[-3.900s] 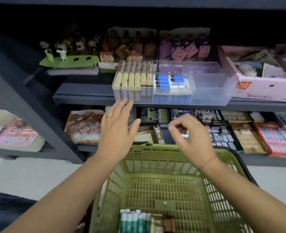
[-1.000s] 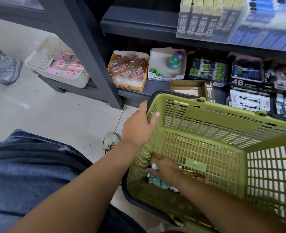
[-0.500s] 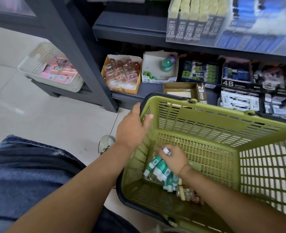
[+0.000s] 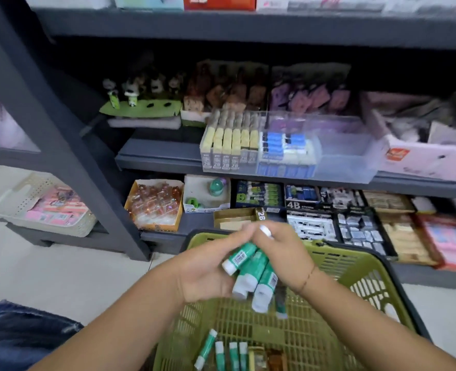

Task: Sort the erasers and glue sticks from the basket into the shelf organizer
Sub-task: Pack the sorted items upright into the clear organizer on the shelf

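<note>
My right hand [image 4: 280, 253] grips a bunch of green-and-white glue sticks [image 4: 253, 271] above the green basket [image 4: 360, 269]. My left hand [image 4: 208, 274] cups the bunch from the left, fingers touching the sticks. Several more glue sticks [image 4: 221, 352] and some brown erasers [image 4: 267, 360] lie on the basket floor. The clear shelf organizer [image 4: 350, 153] stands on the middle shelf. Its left compartment holds yellow 2B erasers [image 4: 229, 145], the middle one blue-and-white erasers [image 4: 285, 151], and the right one looks empty.
A dark shelf post [image 4: 60, 145] runs down at the left. Boxes of stationery [image 4: 312, 226] fill the lower shelf behind the basket. A pink box [image 4: 422, 156] sits right of the organizer. A white basket [image 4: 44, 207] stands low at the left.
My right hand has lifted a bunch of glue sticks out of the basket. My left hand let go of the basket rim and came to the bunch. The view has tilted up to the shelf.
</note>
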The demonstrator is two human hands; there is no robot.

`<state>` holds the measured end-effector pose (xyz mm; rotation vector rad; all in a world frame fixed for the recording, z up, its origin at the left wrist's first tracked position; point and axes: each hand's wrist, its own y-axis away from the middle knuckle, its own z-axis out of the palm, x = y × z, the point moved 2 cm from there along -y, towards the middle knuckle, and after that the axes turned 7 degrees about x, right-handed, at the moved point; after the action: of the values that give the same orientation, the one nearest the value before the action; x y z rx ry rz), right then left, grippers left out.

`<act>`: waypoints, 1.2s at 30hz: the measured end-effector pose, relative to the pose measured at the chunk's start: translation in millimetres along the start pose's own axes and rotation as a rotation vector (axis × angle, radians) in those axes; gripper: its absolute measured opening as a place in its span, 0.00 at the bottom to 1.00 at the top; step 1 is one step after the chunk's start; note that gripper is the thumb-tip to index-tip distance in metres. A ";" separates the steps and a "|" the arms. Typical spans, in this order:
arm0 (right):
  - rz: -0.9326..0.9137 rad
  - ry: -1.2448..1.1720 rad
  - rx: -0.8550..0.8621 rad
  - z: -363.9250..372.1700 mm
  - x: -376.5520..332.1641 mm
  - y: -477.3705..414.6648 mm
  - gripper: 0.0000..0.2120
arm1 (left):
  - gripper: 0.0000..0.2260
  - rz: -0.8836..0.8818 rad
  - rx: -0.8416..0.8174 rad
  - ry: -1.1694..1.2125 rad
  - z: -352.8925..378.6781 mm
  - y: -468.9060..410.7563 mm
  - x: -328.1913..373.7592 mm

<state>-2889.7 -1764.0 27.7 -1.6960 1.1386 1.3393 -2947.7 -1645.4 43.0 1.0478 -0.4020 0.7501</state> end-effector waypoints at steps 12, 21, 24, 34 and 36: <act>0.015 0.035 0.189 -27.4 -53.7 -9.8 0.42 | 0.09 0.075 -0.012 -0.023 47.4 12.4 31.6; 0.211 -0.283 0.429 -39.4 -19.1 -18.1 0.37 | 0.13 0.090 0.034 0.065 58.2 4.6 20.8; 0.309 -0.376 0.491 -38.8 -8.5 -18.9 0.39 | 0.13 0.065 0.058 0.095 56.5 2.3 16.8; 0.423 -0.614 0.587 -56.1 -14.3 -20.6 0.32 | 0.23 -0.057 0.015 0.092 44.6 -3.4 18.1; 0.410 -0.634 0.572 -60.4 -17.7 -23.9 0.31 | 0.26 -0.098 -0.035 0.081 43.3 -2.9 17.2</act>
<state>-2846.6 -1805.3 58.9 -0.5827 1.3352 1.4521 -2931.7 -1678.4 71.9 0.9932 -0.2912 0.6936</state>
